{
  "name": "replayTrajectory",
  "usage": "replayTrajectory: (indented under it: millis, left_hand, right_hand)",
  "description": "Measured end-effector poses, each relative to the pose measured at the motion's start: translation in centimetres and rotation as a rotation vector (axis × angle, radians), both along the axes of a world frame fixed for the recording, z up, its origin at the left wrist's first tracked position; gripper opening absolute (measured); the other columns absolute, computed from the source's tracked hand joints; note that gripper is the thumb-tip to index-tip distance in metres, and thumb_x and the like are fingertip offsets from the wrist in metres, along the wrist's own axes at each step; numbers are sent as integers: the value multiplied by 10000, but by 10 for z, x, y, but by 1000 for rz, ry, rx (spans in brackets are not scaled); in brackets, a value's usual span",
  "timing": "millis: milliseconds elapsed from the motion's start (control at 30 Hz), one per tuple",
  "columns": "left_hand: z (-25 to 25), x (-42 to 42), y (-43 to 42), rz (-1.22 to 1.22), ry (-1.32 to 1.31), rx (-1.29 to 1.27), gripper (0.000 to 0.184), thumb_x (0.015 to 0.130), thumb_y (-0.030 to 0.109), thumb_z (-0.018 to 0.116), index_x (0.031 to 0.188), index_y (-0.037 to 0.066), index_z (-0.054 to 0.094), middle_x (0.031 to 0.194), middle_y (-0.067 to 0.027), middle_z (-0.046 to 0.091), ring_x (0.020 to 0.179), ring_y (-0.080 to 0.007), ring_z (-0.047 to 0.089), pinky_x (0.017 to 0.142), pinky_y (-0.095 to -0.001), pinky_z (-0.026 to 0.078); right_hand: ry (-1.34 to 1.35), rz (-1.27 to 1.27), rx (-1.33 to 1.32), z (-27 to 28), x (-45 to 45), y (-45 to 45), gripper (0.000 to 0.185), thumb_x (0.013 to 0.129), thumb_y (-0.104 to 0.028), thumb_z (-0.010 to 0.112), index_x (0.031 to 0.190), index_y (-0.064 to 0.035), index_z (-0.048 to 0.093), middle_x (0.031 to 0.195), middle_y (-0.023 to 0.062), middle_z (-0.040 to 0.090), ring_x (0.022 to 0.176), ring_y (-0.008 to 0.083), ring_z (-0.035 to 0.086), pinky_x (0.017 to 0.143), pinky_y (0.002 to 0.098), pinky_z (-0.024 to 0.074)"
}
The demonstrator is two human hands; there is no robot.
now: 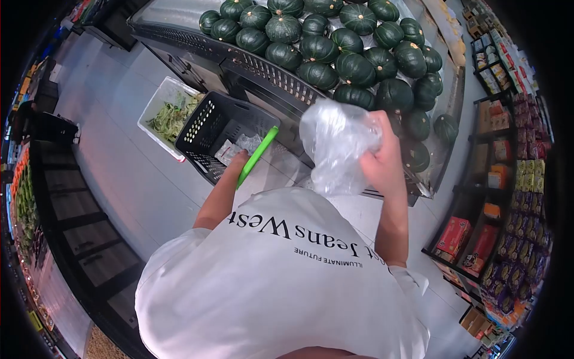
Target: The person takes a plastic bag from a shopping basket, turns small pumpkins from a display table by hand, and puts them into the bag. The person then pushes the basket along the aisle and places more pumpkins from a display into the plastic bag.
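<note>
My right hand [382, 158] is closed on a bunched clear plastic bag [336, 143], held up in front of the display edge. My left hand [239, 159] reaches down to the dark basket [206, 128] with the green handle [258, 157]. A white packet with print [226, 152] lies in the basket by my left fingertips, and crumpled clear plastic [249, 142] is beside it. Whether my left fingers grip anything is too small to tell.
Dark green pumpkins [356, 69] are piled on the display stand [254, 63] ahead. A white box [156, 110] of leafy scraps stands left of the basket. Shelves of packaged goods [499, 173] line the right, and a dark produce rack [78, 224] curves along the left.
</note>
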State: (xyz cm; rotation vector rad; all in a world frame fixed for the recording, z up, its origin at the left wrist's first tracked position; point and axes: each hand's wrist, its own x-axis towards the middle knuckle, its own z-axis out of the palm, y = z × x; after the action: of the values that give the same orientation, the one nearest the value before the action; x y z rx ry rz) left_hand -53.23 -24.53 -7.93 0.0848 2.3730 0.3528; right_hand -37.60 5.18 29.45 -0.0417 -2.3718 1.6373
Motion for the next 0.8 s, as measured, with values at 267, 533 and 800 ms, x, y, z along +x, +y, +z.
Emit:
replayTrajectory:
  millis: [267,533,800]
  left_hand:
    - [-55,50,-57,-181,-246,317,539,807,361,579,1268,97,489,1286,-219,508,1161,-379,514,951,-450,411]
    - [-23,115,-87,-412,-153,296,521,775,334,684,1183,60,512,1007,-192,642,935,-335,612,820,-401,465]
    - [-15,173,-146,-579,-247,151,685,693,454,709,1253,134,479,1256,-199,522,1165,-391,494,966,-442,404]
  right_hand:
    - [-281,-23,-1035,-102,-12,-78,473,919,-306,560,1303,-54,446,1223,59,549,1121,167,530,960,341,418]
    - [-371,-64,-1151,-164,8,-155,371,940,-225,493,1265,-49,470,1209,65,561,1106,186,544,947,362,429]
    - [-301,-60,-1410,-242,58,-209,363,902,-142,509,1234,0,482,1139,115,593,1026,231,597,914,392,483]
